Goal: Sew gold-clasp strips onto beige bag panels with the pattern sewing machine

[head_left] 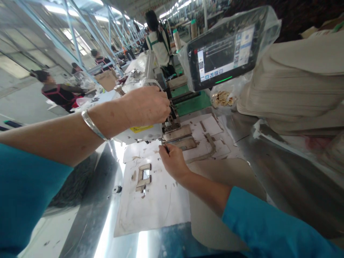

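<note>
Left hand (146, 105) is curled shut round the needle end of the sewing machine (139, 134); right hand (172, 161) pinches a small dark item (167, 148) at the clamp plates (178, 138) on the worktop (268, 172). Seemingly needle-area adjustment, calling for a steady pinch and fingertips clear

We are seeing a plastic-wrapped control screen (224, 53) glowing above the desk (268, 168), a stack of beige fabric (295, 82) lying beside it, and co-workers (57, 93) sitting far off
</note>
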{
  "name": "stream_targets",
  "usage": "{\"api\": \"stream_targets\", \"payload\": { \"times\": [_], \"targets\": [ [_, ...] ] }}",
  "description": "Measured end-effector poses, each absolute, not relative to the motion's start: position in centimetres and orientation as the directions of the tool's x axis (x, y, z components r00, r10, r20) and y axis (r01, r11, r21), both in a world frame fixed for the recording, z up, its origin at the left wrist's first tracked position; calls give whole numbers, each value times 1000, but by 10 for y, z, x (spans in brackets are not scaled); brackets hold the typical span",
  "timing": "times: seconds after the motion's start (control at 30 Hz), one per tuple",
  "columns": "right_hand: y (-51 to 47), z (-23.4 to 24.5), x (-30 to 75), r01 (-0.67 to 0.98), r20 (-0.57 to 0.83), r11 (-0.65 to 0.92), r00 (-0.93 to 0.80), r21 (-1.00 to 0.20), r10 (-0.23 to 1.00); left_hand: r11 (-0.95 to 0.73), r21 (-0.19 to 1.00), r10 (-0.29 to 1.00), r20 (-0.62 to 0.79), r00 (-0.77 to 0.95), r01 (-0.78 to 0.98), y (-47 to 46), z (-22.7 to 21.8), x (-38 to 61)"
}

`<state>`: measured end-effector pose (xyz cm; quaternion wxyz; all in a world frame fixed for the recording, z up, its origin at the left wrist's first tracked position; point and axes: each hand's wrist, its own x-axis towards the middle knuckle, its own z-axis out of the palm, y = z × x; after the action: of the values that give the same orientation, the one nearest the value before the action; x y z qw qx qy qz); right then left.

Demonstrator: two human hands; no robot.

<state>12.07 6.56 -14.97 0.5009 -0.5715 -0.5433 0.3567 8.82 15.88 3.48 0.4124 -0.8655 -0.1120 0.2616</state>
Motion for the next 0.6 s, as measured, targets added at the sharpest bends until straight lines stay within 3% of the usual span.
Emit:
{"api": "stream_targets", "payload": {
  "times": [0.17,0.27,0.37,0.47,0.53,0.6],
  "targets": [
    [65,-158,175,362,203,149,116,-920,972,-652,-758,365,-298,882,14,152,31,84],
    [62,-155,214,487,399,320,64,-812,915,-747,-646,326,-152,933,156,133,5,83],
    [46,-146,242,511,464,455,-119,-729,878,-895,-294,355,-19,935,334,104,-40,82],
    [19,-139,267,497,296,439,-342,-748,892,-911,90,407,58,912,401,69,-84,77],
    [-2,-136,286,511,154,387,-439,-768,885,-891,245,421,123,899,383,45,-105,74],
    [-22,-135,302,537,22,332,-503,-775,864,-893,320,377,149,914,316,22,-119,76]
  ]
}}
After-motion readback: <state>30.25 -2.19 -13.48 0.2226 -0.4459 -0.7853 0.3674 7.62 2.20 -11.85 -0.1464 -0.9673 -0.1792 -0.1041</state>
